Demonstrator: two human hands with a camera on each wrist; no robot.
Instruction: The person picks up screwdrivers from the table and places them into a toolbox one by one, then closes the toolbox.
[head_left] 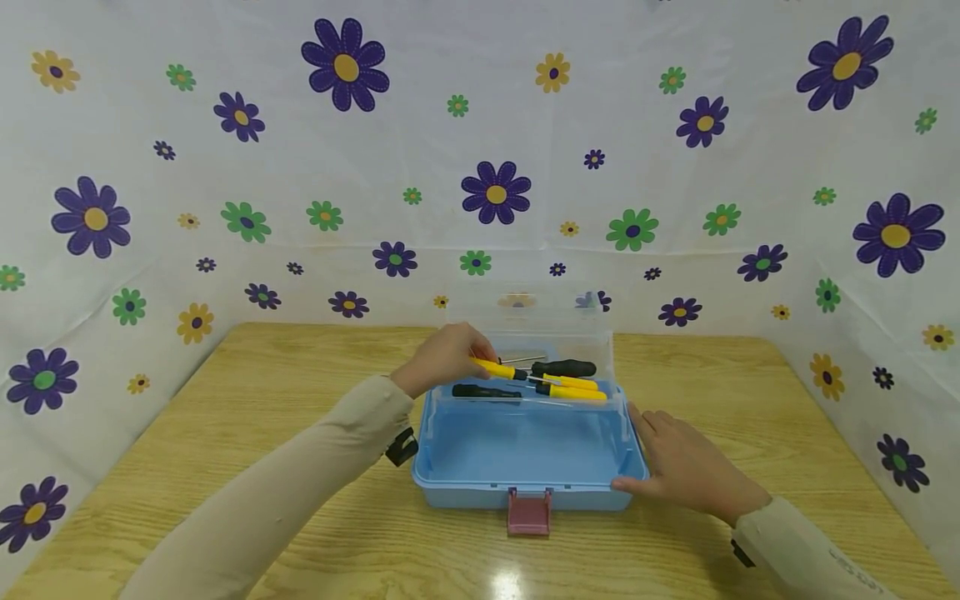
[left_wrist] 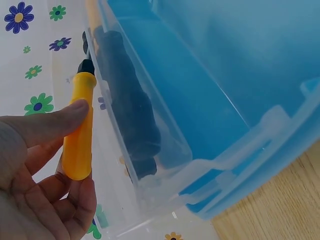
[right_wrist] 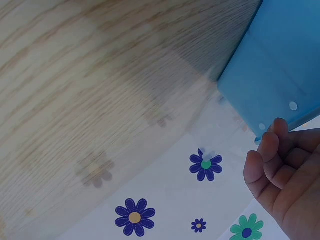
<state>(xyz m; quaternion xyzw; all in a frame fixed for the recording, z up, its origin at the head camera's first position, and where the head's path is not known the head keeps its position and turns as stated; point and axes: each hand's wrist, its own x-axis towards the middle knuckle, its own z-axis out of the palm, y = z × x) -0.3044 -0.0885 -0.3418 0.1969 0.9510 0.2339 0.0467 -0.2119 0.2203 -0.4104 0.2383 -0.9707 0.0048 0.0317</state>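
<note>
Your left hand grips a yellow screwdriver by its handle at the far left corner of an open blue toolbox on the wooden bench. In the left wrist view your thumb lies along the yellow handle and your fingers curl beneath it, the black collar pointing away from your palm. The handle sits just outside the clear tray that rests across the back of the box.

Just past that hand's fingertips the tray holds a black-handled tool, a second black handle nearer you, and two more yellow handles lying side by side. Through the tray's clear wall the left wrist view shows the dark handles lying lengthwise against it.

Below the tray, the deep blue bottom of the box shows nothing inside. A pink latch hangs from the front wall, on your side. The clear lid stands upright beyond your left hand.

Your right hand lies flat and relaxed on the bench, fingers straight, its thumb touching the box's right front corner. The right wrist view shows those fingers beside the blue wall.

A flowered white cloth backs the bench.
</note>
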